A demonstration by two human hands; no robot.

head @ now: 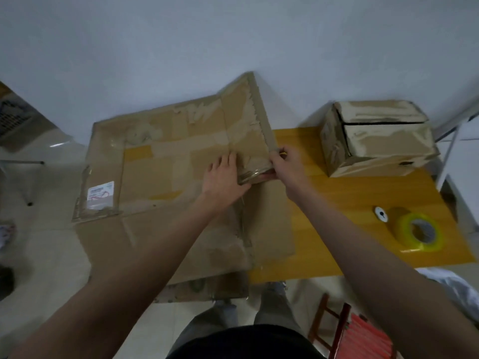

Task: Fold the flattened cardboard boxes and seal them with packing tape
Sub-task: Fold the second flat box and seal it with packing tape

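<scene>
The large flattened brown cardboard box (166, 164) lay on the yellow counter (337, 193), its raised flap running away from the person, the left hand (223, 177) pressing flat beside the fold while the right hand (280, 161) pinched the flap's near corner.

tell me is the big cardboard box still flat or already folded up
Mostly flat: the big cardboard box lies spread over the table, with only its right flap raised where the hands grip it.
</scene>
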